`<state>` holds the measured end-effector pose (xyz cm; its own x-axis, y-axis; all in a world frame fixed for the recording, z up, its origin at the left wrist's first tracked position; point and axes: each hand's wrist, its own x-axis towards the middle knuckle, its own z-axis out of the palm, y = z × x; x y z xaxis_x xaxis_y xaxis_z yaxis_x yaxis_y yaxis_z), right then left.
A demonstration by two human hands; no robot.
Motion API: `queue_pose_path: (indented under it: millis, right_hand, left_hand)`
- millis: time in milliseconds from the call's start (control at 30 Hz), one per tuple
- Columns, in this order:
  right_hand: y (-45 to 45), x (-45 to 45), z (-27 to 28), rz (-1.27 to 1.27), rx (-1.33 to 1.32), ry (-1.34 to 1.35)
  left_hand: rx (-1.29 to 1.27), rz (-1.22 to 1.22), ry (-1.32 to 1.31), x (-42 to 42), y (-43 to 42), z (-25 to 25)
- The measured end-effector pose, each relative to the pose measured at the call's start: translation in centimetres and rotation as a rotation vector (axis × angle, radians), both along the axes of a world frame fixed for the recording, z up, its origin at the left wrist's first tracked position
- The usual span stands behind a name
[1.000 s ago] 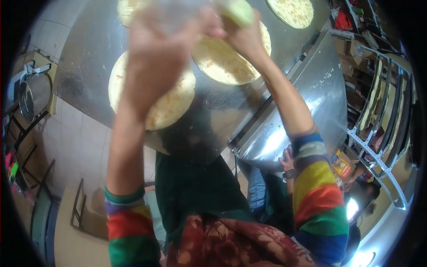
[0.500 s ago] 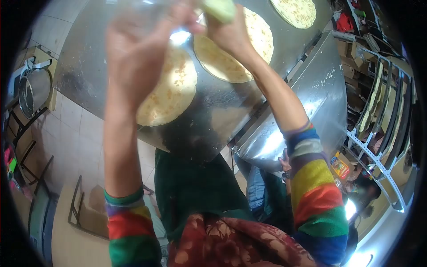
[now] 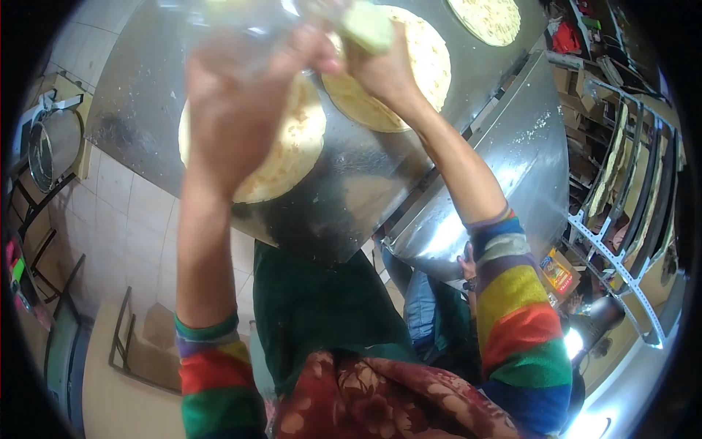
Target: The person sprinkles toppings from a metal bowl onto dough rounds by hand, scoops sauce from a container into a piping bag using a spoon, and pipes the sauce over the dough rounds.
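My left hand (image 3: 245, 102), smeared by motion, is closed round a clear plastic thing (image 3: 248, 33), perhaps a bag, at the top of the view. Beside it my right hand (image 3: 380, 69) grips a pale green object (image 3: 368, 28). Both hands are raised over a metal surface (image 3: 139, 95). Beneath my left hand lies a round flatbread (image 3: 296, 150), partly hidden by my wrist. A second flatbread (image 3: 428, 58) lies behind my right hand, and a third (image 3: 486, 18) rests at the far upper right.
A lower metal surface (image 3: 504, 168) adjoins on the right. Racks with trays (image 3: 621, 212) and cardboard boxes (image 3: 574, 99) stand beyond it. A co-worker's hand (image 3: 466, 263) shows near its lower edge. A round sieve-like object (image 3: 55, 150) is at the left.
Both hands shifted left, then my left hand came slightly back right. The clear plastic and the pale green object stayed in them. More of the flatbreads behind my right hand shows.
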<state>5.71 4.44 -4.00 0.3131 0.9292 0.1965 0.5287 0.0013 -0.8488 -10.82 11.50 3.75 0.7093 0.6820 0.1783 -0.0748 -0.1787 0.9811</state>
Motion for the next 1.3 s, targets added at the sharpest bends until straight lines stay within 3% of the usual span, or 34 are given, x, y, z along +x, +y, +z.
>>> queue_pose_path:
  millis: [67,133,233,300,400,467,567,667,733,767,800,833,867,900,933,967,1000,1067,1133,1167,1233,1300]
  right_hand:
    - [-2.6,0.5,0.6,-0.065,-0.035,0.107]
    - [-4.1,0.6,0.5,-0.145,-0.008,0.221]
    - [-3.0,0.5,-0.3,-0.037,0.029,0.012]
    - [-1.5,-0.2,-0.4,0.004,-0.030,0.059]
    - [-0.8,-1.1,0.7,-0.033,-0.051,0.100]
    - [-2.5,-0.1,-0.2,0.027,0.019,0.057]
    - [-3.9,-0.3,0.5,-0.128,0.041,0.175]
    - [-3.7,0.8,-0.5,-0.007,0.028,0.124]
    - [-3.6,1.7,1.9,-0.085,-0.135,0.266]
    - [-3.8,2.6,3.0,-0.122,-0.217,0.333]
    - [-4.8,4.6,1.4,-0.282,-0.095,0.525]
    - [-5.4,6.4,0.7,-0.233,-0.001,0.593]
    - [-5.6,7.4,0.4,-0.184,0.093,0.661]
    - [-4.9,6.7,1.0,-0.358,0.016,0.430]
    - [-4.2,7.0,0.1,-0.253,0.033,0.581]
    - [-3.2,7.8,-1.4,-0.147,0.051,0.732]
    - [-2.6,8.0,-2.5,-0.039,0.071,0.884]
    - [2.8,4.2,-0.1,0.013,0.375,-0.419]
    - [3.7,3.1,-1.1,-0.020,0.224,0.033]
    - [3.3,3.6,-1.1,-0.043,-0.037,0.052]
    - [1.8,2.5,1.4,-0.074,0.015,0.268]
    - [-2.0,5.2,-1.1,-0.097,-0.197,-0.148]
  left_hand:
    - [-0.219,0.006,0.035,0.5,-2.2,0.0]
    - [-0.115,-0.029,0.053,0.6,-2.7,-1.0]
    - [-0.130,0.009,0.014,0.5,-2.2,-0.5]
    - [-0.055,0.016,-0.051,0.0,-1.0,-0.6]
    - [-0.383,0.103,-0.103,0.0,-0.6,-0.2]
    - [-0.308,0.087,-0.063,0.4,-2.1,0.1]
    - [-0.208,-0.008,-0.011,0.6,-3.0,-0.6]
    - [-0.053,-0.036,0.036,1.0,-1.8,0.0]
    - [0.628,0.021,0.143,2.0,-0.6,0.5]
    - [0.593,-0.002,0.074,2.7,-0.6,0.7]
    - [0.558,-0.027,0.007,3.4,-0.7,0.9]
    - [0.143,-0.104,-0.171,4.5,-1.3,1.2]
    - [0.180,-0.122,-0.205,4.5,-1.1,1.0]
    - [0.216,-0.140,-0.240,4.6,-0.9,0.8]
    - [0.251,-0.158,-0.275,4.7,-0.8,0.6]
    - [0.086,-0.261,-0.429,5.6,0.2,-0.4]
    - [0.054,-0.222,-0.408,5.0,0.8,-0.4]
    - [-0.097,-0.098,-0.272,3.9,1.7,-0.1]
    - [-0.172,-0.043,-0.266,3.9,1.8,0.0]
    - [-0.197,-0.031,-0.298,4.0,1.7,-0.1]
    - [-0.114,-0.071,-0.382,4.8,0.7,-1.4]
    - [0.031,-0.083,-0.343,4.7,-0.5,-1.3]
